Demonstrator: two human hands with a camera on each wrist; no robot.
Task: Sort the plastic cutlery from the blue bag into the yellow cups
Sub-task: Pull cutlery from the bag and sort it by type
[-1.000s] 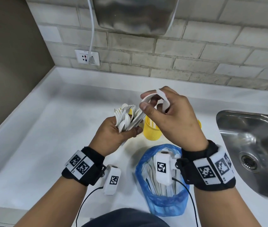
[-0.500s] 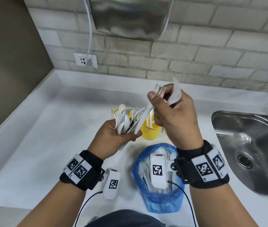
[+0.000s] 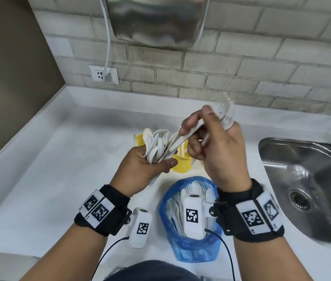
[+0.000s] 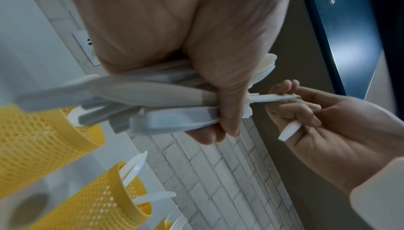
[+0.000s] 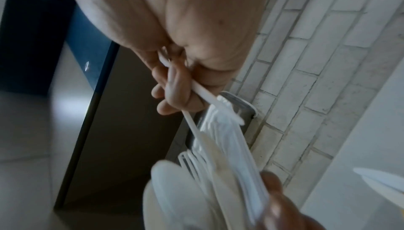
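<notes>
A: While the left hand (image 3: 144, 165) clutches a thick bundle of white plastic cutlery (image 3: 157, 145) above the counter (image 3: 49, 169), the right hand (image 3: 215, 147) pinches a few pieces at their handles, fork heads (image 3: 226, 110) poking up past the knuckles.

B: And those pieces run down into the bundle, touching it. Looks to me like forks being teased out of the mix.

A: How will they handle?

B: Featherlight, thin, springy, smooth enough to slip against each other. I'd take them at the handle end, as both hands do; tines would likely snap first if squeezed.

A: Counts?

B: Two hands, both curled round cutlery. Bundle pieces overlap too much to count. The left wrist view shows two yellow cups (image 4: 39, 145) clearly, with an edge of a possible third low in frame; the second cup (image 4: 98, 204) holds at least two pieces.

A: One blue bag (image 3: 193, 246) sits near the counter's front edge, just in front of the cups, more cutlery inside, partly hidden by the wrist camera.

B: One steel sink (image 3: 310, 185) off to the right, one wall socket (image 3: 103, 74) behind.
</notes>
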